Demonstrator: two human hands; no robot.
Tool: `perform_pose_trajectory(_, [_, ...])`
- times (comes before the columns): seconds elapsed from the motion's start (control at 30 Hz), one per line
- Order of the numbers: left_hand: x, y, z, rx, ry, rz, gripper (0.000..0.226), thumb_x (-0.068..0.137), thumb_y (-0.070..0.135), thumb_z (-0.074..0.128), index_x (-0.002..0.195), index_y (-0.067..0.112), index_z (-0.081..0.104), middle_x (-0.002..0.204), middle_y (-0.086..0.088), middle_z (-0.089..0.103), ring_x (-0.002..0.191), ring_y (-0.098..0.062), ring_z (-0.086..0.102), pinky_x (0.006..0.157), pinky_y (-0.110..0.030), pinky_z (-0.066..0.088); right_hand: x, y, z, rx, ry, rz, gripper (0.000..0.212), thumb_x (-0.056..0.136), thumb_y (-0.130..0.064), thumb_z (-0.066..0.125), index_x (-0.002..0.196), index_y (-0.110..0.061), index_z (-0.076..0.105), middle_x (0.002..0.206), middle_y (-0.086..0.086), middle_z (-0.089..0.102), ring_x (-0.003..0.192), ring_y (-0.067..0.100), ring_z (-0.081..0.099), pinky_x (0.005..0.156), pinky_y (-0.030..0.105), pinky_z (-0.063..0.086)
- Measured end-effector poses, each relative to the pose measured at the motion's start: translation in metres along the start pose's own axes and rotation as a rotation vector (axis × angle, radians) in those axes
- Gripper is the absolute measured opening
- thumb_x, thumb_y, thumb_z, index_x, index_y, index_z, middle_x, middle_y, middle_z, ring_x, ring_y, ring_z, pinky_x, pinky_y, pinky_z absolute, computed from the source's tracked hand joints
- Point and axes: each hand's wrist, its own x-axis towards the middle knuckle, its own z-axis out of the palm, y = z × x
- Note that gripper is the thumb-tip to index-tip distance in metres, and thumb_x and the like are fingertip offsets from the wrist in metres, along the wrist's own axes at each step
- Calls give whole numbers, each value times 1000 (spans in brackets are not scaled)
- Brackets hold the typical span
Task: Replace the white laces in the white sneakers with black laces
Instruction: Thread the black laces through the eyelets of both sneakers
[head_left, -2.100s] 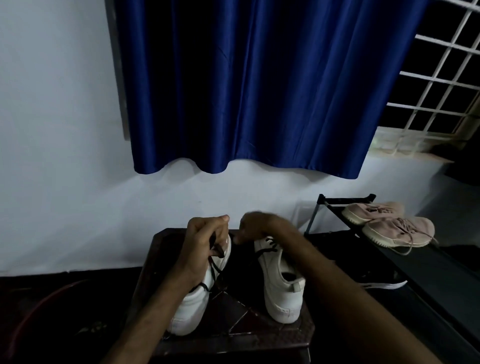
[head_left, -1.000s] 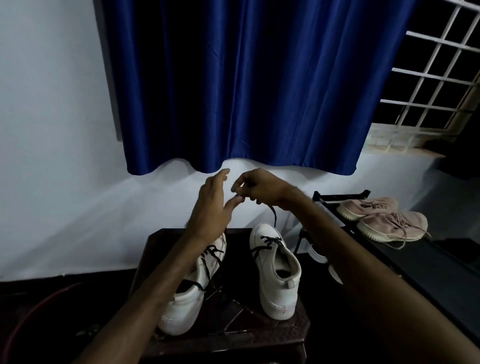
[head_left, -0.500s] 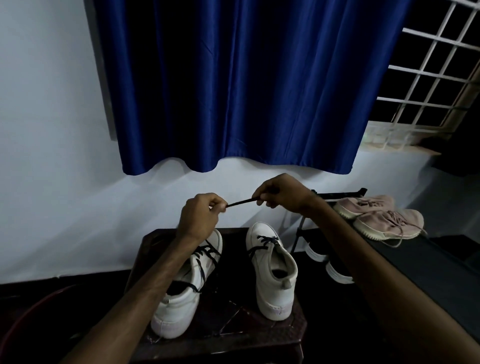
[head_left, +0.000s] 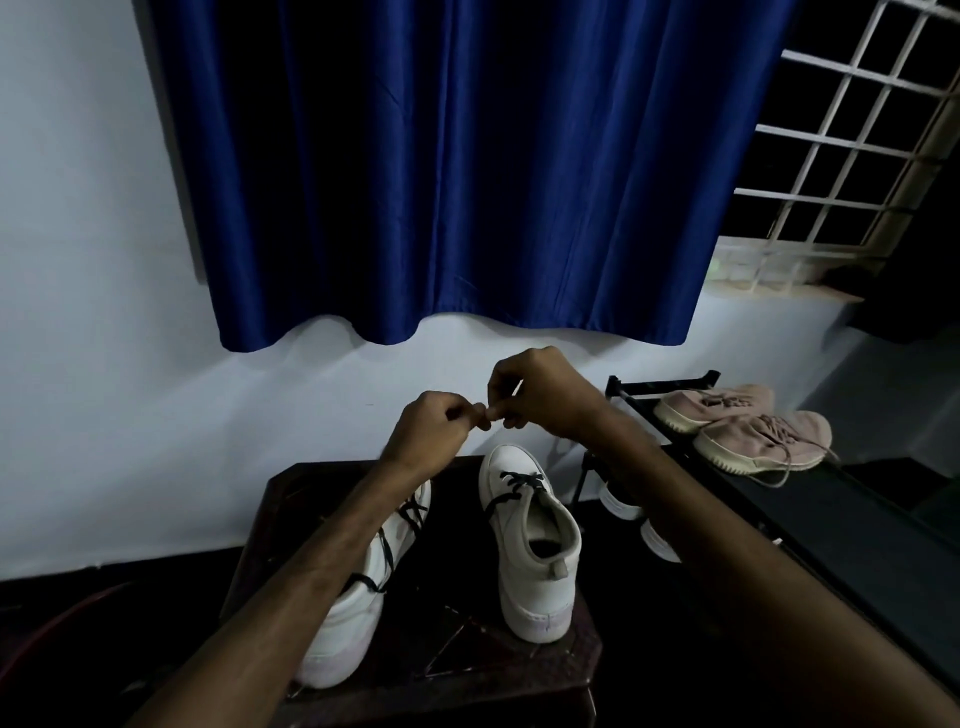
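Note:
Two white sneakers stand on a dark brown stool (head_left: 270, 509), toes toward the wall. The left sneaker (head_left: 348, 623) is partly covered by my left forearm, and a black lace (head_left: 402, 517) crosses its eyelets. On the right sneaker (head_left: 540, 561), a black lace (head_left: 514, 483) shows only at the front eyelets. My left hand (head_left: 431, 436) and my right hand (head_left: 545, 395) are raised above the toes. Their pinched fingertips meet. The short piece of black lace they pinch is hidden inside the fingers.
A black shoe rack (head_left: 857, 525) stands right of the stool, with a pair of beige sneakers (head_left: 748, 431) on top and white-soled shoes (head_left: 621, 504) on a lower shelf. A blue curtain (head_left: 457, 171) hangs on the white wall behind. A barred window (head_left: 857, 156) is at the right.
My hands have come together. The stretch of black lace held taut between them half a second ago no longer shows. Earlier my left hand left the left sneaker and rose.

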Motion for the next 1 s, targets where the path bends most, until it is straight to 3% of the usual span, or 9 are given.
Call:
perform_pose_trajectory(0.1, [0, -5, 2, -52, 7, -14, 23, 94, 33, 61, 82, 21, 76, 88, 5, 73, 93, -15, 65, 87, -33, 47, -3, 6, -2, 1, 21, -7, 8, 80, 3, 74, 84, -3, 73, 72, 6, 72, 62, 14, 69, 65, 27, 60])
perform_pose_trajectory(0.2, [1, -4, 4, -78, -27, 14, 21, 93, 34, 61, 82, 25, 76, 89, 9, 73, 95, -12, 65, 90, -34, 48, -4, 8, -1, -24, 41, -29, 14, 80, 8, 69, 86, -5, 72, 70, 5, 71, 60, 12, 68, 64, 26, 59])
perform_pose_trajectory(0.27, [0, -1, 5, -148, -60, 3, 21, 95, 32, 59, 82, 25, 75, 88, 8, 73, 87, -13, 66, 78, -31, 52, -4, 6, 0, -6, 70, -11, 15, 80, 8, 69, 86, -6, 66, 71, 8, 72, 59, 13, 68, 60, 26, 57])
perform_pose_trajectory(0.33, [-2, 2, 6, -185, -76, -24, 23, 97, 27, 57, 82, 23, 73, 84, 2, 70, 58, -11, 59, 51, -25, 46, -6, 4, 0, 3, 93, 19, 17, 80, 4, 72, 85, -9, 61, 72, 9, 73, 59, 15, 69, 55, 23, 51])
perform_pose_trajectory(0.4, [-5, 5, 9, -257, -76, -65, 19, 96, 24, 59, 87, 15, 74, 79, 0, 66, 45, -4, 48, 46, -18, 37, -10, 3, 1, 24, 108, 35, 18, 79, -4, 76, 84, -9, 59, 70, 7, 72, 59, 16, 69, 53, 18, 46])
perform_pose_trajectory(0.53, [-11, 5, 21, -373, -3, -79, 10, 90, 15, 66, 87, 10, 74, 75, 3, 67, 62, 3, 58, 60, -10, 41, -32, 14, 7, -136, 57, 83, 23, 83, -32, 75, 88, -12, 65, 80, 1, 71, 71, 15, 66, 66, 30, 54])
perform_pose_trajectory(0.63, [-18, -4, 37, -326, 7, -43, 7, 84, 19, 72, 78, 20, 76, 80, 6, 74, 83, -10, 68, 82, -29, 52, -57, 28, 9, -315, -185, 221, 29, 85, -37, 71, 102, -13, 68, 101, 4, 71, 95, 18, 65, 82, 30, 51])
perform_pose_trajectory(0.7, [-24, -5, 49, -270, 4, -24, 5, 82, 27, 74, 79, 24, 76, 80, 10, 74, 84, -9, 69, 85, -34, 55, -74, 34, 13, -311, -260, 262, 32, 84, -38, 71, 107, -16, 68, 105, 1, 71, 98, 15, 64, 83, 27, 50])
perform_pose_trajectory(1.0, [-42, 3, 77, 82, 83, 51, 8, 80, 37, 68, 82, 30, 70, 81, 20, 70, 81, 3, 66, 73, -25, 52, -103, 64, 38, -142, 142, 249, 24, 91, -33, 64, 90, -12, 75, 86, 4, 74, 78, 13, 67, 72, 29, 50])
